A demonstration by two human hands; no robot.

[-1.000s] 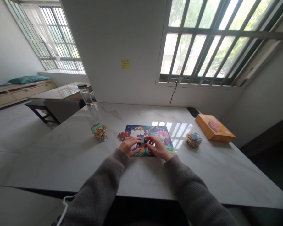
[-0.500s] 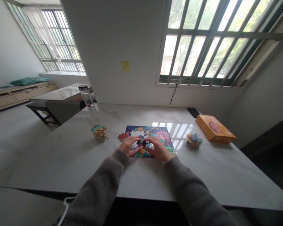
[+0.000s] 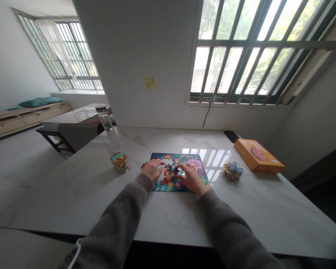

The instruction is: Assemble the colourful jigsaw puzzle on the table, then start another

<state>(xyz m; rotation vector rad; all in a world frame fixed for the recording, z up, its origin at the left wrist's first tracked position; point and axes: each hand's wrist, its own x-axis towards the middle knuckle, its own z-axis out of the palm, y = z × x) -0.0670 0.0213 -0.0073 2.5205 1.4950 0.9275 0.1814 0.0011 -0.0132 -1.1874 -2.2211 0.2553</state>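
Note:
A colourful jigsaw puzzle (image 3: 198,161) lies flat on the table, with pale gaps left of its middle and a small one near my right fingers. Over its left edge is my left hand (image 3: 153,170), thumb and fingers apart, with nothing seen between them. My right hand (image 3: 192,179) rests over the right half, its thumb and fingers spread in a curve with their tips by dark pieces near the middle. A reddish loose puzzle piece (image 3: 143,164) shows partly behind my left hand.
Stacks of puzzle pieces stand left (image 3: 120,163) and right (image 3: 233,172) of the puzzle. Farther right are an orange box (image 3: 259,157) and a black phone (image 3: 231,136). A glass bottle (image 3: 104,119) stands at the table's back left, near a grey chair (image 3: 78,138).
My hands have drawn apart from the puzzle's middle, uncovering reddish and orange pieces there. My left hand now hides more of the loose reddish piece. The view has tilted slightly upward.

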